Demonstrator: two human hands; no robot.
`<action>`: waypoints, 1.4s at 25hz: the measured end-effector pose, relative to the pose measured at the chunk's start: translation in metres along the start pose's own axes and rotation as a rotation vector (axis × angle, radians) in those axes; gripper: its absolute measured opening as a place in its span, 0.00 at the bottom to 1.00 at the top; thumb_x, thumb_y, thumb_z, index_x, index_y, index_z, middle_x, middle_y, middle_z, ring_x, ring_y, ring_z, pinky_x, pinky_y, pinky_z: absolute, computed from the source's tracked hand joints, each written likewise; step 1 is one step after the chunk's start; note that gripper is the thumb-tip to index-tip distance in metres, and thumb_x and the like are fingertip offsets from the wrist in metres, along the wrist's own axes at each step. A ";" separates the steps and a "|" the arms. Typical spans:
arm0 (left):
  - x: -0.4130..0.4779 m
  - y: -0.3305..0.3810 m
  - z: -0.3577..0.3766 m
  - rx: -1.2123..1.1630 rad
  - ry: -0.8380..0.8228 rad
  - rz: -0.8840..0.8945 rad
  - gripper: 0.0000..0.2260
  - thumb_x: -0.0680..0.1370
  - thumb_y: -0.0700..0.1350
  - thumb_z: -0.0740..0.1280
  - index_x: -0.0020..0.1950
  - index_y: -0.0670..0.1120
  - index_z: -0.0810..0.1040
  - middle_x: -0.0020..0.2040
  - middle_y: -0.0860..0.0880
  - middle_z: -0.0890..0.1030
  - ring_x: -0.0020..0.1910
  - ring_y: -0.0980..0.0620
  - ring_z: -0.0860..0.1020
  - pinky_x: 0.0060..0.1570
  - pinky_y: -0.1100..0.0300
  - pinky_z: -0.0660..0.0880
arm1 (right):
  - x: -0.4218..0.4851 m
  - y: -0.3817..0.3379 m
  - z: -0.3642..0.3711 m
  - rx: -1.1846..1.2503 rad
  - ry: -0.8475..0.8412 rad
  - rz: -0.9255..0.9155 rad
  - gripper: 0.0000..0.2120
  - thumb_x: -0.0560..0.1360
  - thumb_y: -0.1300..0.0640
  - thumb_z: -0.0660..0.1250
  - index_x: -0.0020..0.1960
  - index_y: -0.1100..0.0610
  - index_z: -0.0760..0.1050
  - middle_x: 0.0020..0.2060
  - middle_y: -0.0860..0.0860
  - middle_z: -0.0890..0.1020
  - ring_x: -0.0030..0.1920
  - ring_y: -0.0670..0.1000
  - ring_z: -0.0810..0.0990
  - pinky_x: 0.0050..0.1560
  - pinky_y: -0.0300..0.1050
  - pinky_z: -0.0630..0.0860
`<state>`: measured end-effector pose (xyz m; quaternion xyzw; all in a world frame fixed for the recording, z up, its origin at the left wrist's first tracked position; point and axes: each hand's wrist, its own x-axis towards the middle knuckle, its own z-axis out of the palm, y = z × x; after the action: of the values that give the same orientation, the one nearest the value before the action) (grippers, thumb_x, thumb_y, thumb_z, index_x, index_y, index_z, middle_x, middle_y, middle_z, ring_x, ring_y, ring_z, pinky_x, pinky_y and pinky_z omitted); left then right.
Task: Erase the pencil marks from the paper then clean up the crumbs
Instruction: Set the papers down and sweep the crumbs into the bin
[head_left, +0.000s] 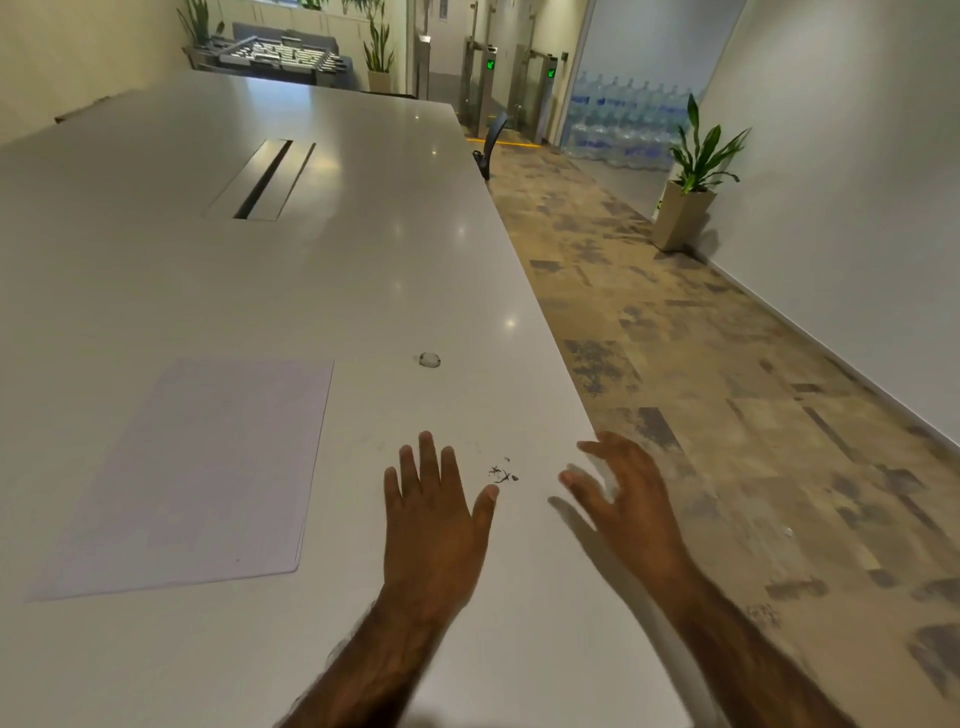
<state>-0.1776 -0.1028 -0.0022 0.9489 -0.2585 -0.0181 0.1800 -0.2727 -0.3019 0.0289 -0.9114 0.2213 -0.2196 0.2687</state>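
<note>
Left hand (434, 512) is spread flat on the table (363, 260), empty; the crumbs (503, 474) sit at its two o'clock, just off the thumb (485, 499). Right hand (618, 491), loosely open and empty at the table edge, has them at nine o'clock, farther off. Beyond, the paper (197, 478) lies at nine o'clock.

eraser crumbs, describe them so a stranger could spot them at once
On the long white table, look near its right edge. Between the open left hand and right hand lies a small cluster of dark eraser crumbs. Unlike the pale paper sheet to their left, they are tiny curled specks.
</note>
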 end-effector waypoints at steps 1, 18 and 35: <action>-0.005 0.002 0.004 0.048 -0.056 -0.012 0.39 0.80 0.68 0.34 0.84 0.45 0.42 0.83 0.44 0.36 0.82 0.44 0.37 0.79 0.44 0.36 | -0.001 0.010 -0.007 0.013 0.037 0.029 0.24 0.74 0.36 0.68 0.63 0.51 0.79 0.66 0.47 0.76 0.68 0.50 0.71 0.69 0.54 0.69; -0.041 0.140 0.040 -0.037 0.135 -0.406 0.45 0.76 0.75 0.36 0.83 0.48 0.56 0.85 0.47 0.48 0.83 0.46 0.46 0.80 0.45 0.45 | 0.052 0.296 -0.024 0.064 -0.690 0.152 0.11 0.78 0.47 0.69 0.55 0.52 0.83 0.53 0.48 0.83 0.52 0.48 0.82 0.52 0.44 0.77; -0.026 0.250 0.297 -0.615 -0.282 -0.883 0.14 0.86 0.52 0.61 0.63 0.48 0.81 0.64 0.47 0.82 0.64 0.47 0.78 0.68 0.57 0.69 | 0.091 0.414 0.019 -0.301 -1.156 -0.037 0.23 0.80 0.45 0.64 0.71 0.56 0.72 0.70 0.56 0.74 0.67 0.55 0.75 0.65 0.45 0.71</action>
<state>-0.3591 -0.3887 -0.1935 0.8592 0.1591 -0.2935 0.3877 -0.3078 -0.6553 -0.2028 -0.9149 0.0520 0.3409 0.2098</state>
